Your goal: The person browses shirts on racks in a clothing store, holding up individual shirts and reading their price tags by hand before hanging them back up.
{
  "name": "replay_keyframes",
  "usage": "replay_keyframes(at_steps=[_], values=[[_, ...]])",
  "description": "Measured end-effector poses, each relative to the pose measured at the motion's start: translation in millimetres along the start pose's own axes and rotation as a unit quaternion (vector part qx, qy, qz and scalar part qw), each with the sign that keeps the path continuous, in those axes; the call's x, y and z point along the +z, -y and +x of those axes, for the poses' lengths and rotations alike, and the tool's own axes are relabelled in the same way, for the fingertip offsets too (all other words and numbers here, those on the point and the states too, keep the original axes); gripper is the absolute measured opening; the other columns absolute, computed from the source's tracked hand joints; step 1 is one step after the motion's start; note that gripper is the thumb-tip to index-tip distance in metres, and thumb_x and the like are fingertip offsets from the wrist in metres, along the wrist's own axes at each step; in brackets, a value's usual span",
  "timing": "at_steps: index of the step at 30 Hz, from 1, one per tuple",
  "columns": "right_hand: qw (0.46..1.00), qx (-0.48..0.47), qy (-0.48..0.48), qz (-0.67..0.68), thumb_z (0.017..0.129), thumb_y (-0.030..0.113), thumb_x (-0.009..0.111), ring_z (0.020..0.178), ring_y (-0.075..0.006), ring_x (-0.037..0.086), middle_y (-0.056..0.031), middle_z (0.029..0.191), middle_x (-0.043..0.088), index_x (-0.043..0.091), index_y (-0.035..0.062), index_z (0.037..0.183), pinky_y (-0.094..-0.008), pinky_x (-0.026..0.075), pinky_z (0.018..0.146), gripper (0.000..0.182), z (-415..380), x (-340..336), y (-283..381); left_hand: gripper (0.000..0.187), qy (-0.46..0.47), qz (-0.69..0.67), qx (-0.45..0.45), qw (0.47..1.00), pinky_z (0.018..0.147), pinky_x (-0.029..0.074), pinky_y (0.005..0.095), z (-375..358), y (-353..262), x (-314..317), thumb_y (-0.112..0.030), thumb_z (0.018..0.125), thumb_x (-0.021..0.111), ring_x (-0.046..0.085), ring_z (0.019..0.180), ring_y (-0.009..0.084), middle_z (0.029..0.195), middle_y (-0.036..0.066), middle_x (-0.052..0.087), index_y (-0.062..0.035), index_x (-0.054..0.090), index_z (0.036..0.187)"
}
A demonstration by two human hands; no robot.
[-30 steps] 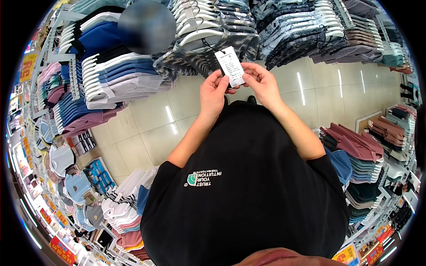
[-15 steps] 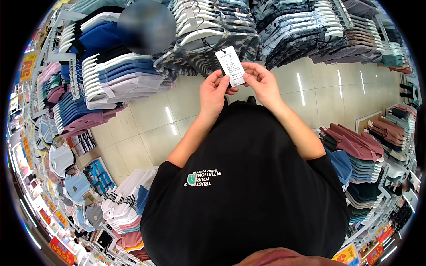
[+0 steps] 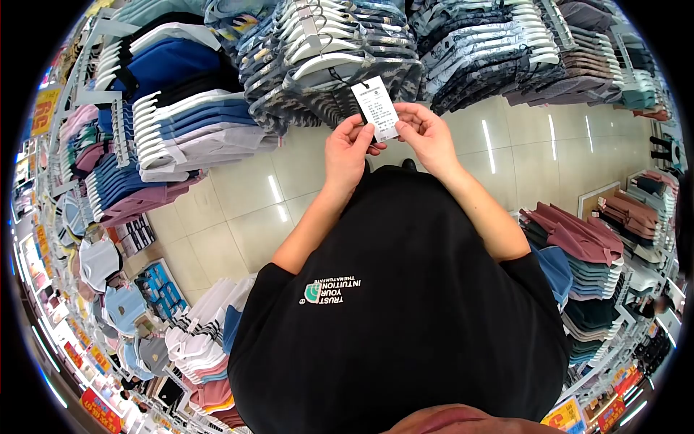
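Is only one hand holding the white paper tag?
No, the left hand and right hand both pinch the white paper tag near its lower end.

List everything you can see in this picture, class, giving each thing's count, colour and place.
Tag: one, white with dark print, upper centre
Patterned clothes: many, mostly grey and dark, top centre
Hangers: many, white, along the racks
Blue clothes: several, upper left
Striped tops: several, mostly white, lower left
Maroon clothes: several, right
Signs: several, yellow or red, outer edges
Floor: one, beige tiles, middle
Shirt: one, black, lower centre
Shoes: two, dark, partly hidden, above the shirt
Left hand: one, bare, holding the tag
Right hand: one, bare, holding the tag
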State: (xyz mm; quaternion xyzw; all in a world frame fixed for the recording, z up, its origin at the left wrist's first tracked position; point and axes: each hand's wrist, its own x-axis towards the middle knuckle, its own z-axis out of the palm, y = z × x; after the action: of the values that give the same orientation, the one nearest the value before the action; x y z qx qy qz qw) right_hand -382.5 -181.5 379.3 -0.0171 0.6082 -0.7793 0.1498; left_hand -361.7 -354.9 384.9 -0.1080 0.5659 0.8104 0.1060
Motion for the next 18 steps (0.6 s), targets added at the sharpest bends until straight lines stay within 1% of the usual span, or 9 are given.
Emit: replay_keyframes(at_steps=[13,15,18], values=[[1.000,0.000,-0.004,0.004,0.092,0.003,0.059,0.091,-0.0066,0.060,-0.0037,0.104,0.066,0.056,-0.0010,0.122,-0.0207,0.047,0.076,0.031,23.6,-2.6,4.9,0.023,0.003,0.000,0.004,1.000,0.061,0.050,0.0224,24.2,-5.5,-2.4,-0.012,0.097,0.056,0.065,0.069,0.0118,0.091,0.008,0.071,0.0021,0.059,0.114],[1.000,0.001,0.001,0.002,0.091,-0.001,0.057,0.092,-0.0098,0.063,-0.0080,0.104,0.066,0.055,-0.0047,0.121,-0.0221,0.049,0.079,0.030,28.4,-3.6,4.8,0.022,0.004,0.004,0.004,1.000,0.061,0.050,0.0222,28.0,-4.6,-4.5,-0.012,0.097,0.056,0.065,0.069,0.0116,0.091,0.008,0.071,0.0018,0.059,0.114],[1.000,0.005,0.006,-0.005,0.091,-0.001,0.058,0.091,-0.0096,0.062,-0.0077,0.103,0.066,0.055,-0.0049,0.120,-0.0222,0.049,0.080,0.030,33.2,-3.6,5.9,0.021,0.004,0.008,0.003,1.000,0.061,0.050,0.0219,32.2,-2.5,-7.4,-0.012,0.097,0.056,0.065,0.068,0.0114,0.091,0.008,0.071,0.0016,0.059,0.113]])
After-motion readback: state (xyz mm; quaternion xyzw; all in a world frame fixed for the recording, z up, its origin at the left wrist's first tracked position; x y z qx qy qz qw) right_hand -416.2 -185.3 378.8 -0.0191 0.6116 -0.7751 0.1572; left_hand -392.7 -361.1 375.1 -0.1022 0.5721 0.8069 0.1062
